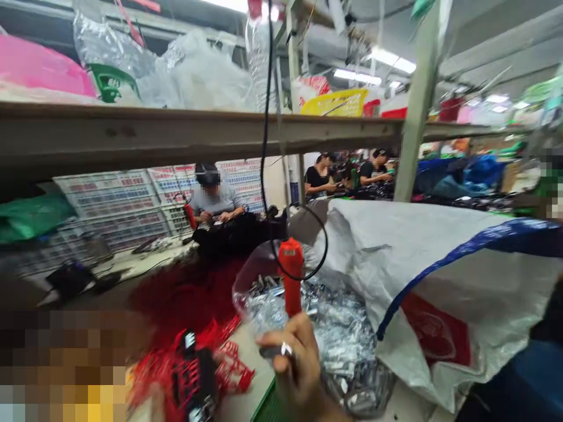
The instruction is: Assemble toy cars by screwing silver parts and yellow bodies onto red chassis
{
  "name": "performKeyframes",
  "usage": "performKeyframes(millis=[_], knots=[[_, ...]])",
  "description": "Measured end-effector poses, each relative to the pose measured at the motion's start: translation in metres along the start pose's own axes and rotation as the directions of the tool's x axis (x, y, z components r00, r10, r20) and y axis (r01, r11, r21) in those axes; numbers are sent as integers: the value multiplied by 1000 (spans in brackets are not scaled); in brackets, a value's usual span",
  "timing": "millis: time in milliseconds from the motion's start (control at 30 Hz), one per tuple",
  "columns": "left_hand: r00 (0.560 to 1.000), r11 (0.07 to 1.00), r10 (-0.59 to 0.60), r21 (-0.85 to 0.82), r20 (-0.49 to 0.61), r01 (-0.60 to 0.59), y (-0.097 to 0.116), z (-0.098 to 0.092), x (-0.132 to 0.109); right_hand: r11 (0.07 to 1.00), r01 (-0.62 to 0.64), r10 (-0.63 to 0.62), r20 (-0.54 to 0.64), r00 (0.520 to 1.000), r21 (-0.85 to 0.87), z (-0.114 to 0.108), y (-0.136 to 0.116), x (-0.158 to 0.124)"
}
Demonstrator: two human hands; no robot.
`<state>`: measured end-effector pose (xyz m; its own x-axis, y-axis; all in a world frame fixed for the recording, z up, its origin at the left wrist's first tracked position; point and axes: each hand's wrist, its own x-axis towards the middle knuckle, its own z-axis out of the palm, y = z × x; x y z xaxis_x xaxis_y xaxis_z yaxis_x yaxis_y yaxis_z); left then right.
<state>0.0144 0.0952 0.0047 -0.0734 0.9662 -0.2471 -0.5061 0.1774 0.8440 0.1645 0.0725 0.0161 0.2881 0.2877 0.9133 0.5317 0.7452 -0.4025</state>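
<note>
My right hand (301, 360) is raised at the lower middle, its thumb and fingers pinched on a small dark and silver piece (271, 351). Directly behind it hangs an orange electric screwdriver (292, 272) on a black cord; whether hand and tool touch, I cannot tell. At the bottom left, part of my left hand (156, 403) shows as a blur, with its fingers not readable. Beside it is a black and red part (197, 375) with shiny ends, over a tangle of red strips (235, 363).
A clear plastic bag (343, 328) full of shiny metal parts lies behind my right hand. Right of it stands a big white woven sack (422, 246) with a blue edge. A loaded shelf (176, 132) crosses above. A green basket edge (265, 404) shows below. Several people work farther back.
</note>
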Motion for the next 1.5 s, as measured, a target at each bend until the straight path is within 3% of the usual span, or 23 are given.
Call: performKeyframes(millis=[67, 100, 200, 267, 333, 400, 533, 667, 733, 867, 1033, 1167, 1367, 1500], knots=[[999, 1000, -27, -12, -31, 27, 0, -20, -15, 958, -229, 192, 205, 960, 172, 13, -4, -4], [999, 999, -43, -28, -29, 42, 0, -26, -20, 897, -383, 318, 281, 905, 221, 19, -4, -6], [997, 993, -81, -86, -7, 80, -4, -31, -23, 620, -734, 594, 447, 669, 277, 30, -4, -12], [997, 992, -68, -108, -36, 63, -7, -31, -18, 471, -829, 665, 496, 559, 302, 34, -4, -15], [998, 993, -29, -117, -63, 21, -10, -30, -15, 409, -857, 693, 504, 516, 314, 36, -4, -19], [998, 994, 8, -110, -59, -14, -10, -31, -15, 444, -846, 683, 499, 534, 296, 35, -3, -22], [999, 993, 40, -110, 0, -39, -4, -33, -19, 621, -742, 541, 548, 638, 251, 33, -1, -26], [995, 986, 20, -162, -102, -37, 7, -29, -21, 751, -630, 419, 593, 688, 200, 31, 4, -27], [991, 984, -6, -179, -135, -18, 12, -24, -22, 791, -585, 398, 576, 715, 180, 30, 6, -26], [993, 987, -72, -147, -89, 59, 18, -16, -27, 829, -514, 333, 545, 769, 218, 26, 5, -25], [986, 988, -155, -33, -60, 153, 13, -23, -30, 900, -330, 162, 484, 860, 286, 22, -3, -18], [975, 975, -224, -3, -2, 224, 9, -33, -28, 925, -266, 92, 519, 850, 271, 22, -7, -10], [973, 973, -230, -7, -28, 230, 11, -35, -26, 943, -148, -45, 555, 831, 297, 21, -4, -8], [970, 970, -241, -15, -21, 241, 12, -36, -24, 965, -88, -93, 635, 767, 248, 18, 2, -11]])
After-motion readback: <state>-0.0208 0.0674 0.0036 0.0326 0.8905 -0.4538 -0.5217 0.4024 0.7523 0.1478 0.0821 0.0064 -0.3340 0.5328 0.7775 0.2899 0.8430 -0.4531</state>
